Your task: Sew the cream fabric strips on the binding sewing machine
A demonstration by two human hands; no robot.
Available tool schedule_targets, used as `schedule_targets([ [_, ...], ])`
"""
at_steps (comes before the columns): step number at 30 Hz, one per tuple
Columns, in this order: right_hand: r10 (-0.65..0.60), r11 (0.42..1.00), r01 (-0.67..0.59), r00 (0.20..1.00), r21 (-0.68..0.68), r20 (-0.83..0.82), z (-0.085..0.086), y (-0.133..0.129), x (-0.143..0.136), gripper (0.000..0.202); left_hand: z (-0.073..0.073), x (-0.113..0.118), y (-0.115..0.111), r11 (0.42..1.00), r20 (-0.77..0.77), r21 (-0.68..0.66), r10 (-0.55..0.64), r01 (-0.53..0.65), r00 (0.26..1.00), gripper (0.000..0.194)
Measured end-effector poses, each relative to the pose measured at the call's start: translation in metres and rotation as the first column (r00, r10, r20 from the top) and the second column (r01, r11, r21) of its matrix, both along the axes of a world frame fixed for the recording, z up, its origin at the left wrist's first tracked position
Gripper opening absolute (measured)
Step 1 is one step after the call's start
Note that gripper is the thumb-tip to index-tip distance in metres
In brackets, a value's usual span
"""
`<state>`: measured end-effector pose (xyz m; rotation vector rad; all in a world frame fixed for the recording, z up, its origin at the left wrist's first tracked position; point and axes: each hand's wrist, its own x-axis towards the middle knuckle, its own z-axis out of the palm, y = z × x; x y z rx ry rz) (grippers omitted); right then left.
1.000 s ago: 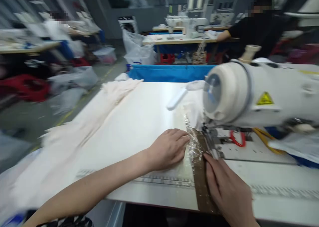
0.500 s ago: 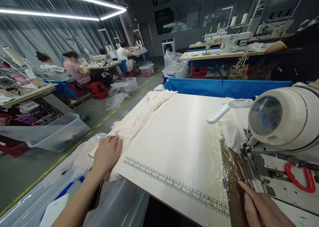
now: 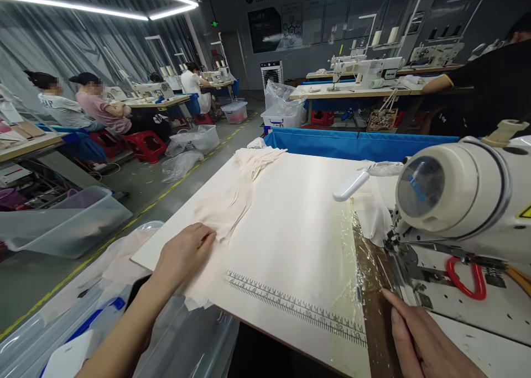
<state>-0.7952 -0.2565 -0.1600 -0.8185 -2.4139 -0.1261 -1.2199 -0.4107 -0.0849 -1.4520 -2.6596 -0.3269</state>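
My left hand (image 3: 186,253) is closed on the edge of pale pink fabric pieces (image 3: 226,209) at the left of the white worktable (image 3: 290,229). The fabric runs back in loose, overlapping layers, and part hangs over the near edge. My right hand (image 3: 427,334) is at the lower right, beside the brown taped strip (image 3: 373,278) and in front of the sewing machine (image 3: 431,201). Its index finger and thumb are close together; whether anything lies between them is hidden. A piece of pale cloth (image 3: 375,218) lies by the machine's needle area.
A printed ruler (image 3: 296,306) runs along the table's near edge. A white-handled tool (image 3: 350,185) lies near the machine, and a red loop handle (image 3: 467,278) is on its bed. Clear plastic bins (image 3: 74,223) stand on the floor at left. Other people work at machines behind.
My left hand has moved right and slightly inward, drawing the fabric along and baring the table's left corner. The view has turned right. My right hand stays by the brown strip.
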Motion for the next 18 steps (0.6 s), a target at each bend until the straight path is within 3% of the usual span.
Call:
schedule_targets([
  [3,-0.112,0.974,0.087,0.987,-0.208,-0.112,0.006,-0.008,-0.004,0.052,0.004,0.004,0.006,0.989,-0.090,0.134,-0.054,0.066,0.995,0.038],
  [5,-0.188,0.904,0.093,0.963,-0.418,-0.194,0.013,-0.015,-0.011,0.048,0.007,0.013,0.015,0.968,-0.104,0.202,-0.128,0.147,0.986,0.036],
  [7,-0.248,0.772,0.031,0.934,-0.635,-0.256,0.023,-0.020,-0.022,0.042,0.009,0.028,0.026,0.943,-0.037,0.247,-0.223,0.225,0.974,0.033],
  [10,-0.293,0.449,-0.204,0.886,-0.870,-0.359,0.037,-0.019,-0.043,0.043,0.010,0.064,0.047,0.859,0.121,0.314,-0.459,0.405,0.880,0.027],
  [12,-0.289,0.217,-0.397,0.846,-0.892,-0.447,0.044,-0.013,-0.059,0.051,0.004,0.098,0.061,0.742,0.140,0.324,-0.651,0.587,0.746,0.025],
  [14,-0.270,0.069,-0.506,0.820,-0.860,-0.504,0.049,-0.007,-0.071,0.054,-0.010,0.141,0.069,0.583,0.091,0.253,-0.809,0.772,0.581,0.020],
  [16,-0.262,0.020,-0.550,0.803,-0.835,-0.536,0.050,-0.003,-0.079,0.048,-0.031,0.183,0.071,0.382,0.109,0.124,-0.923,0.916,0.370,0.005],
  [18,-0.254,0.010,-0.580,0.787,-0.815,-0.563,0.051,-0.005,-0.078,0.040,-0.050,0.214,0.066,0.211,0.119,0.090,-0.973,0.973,0.200,0.009],
])
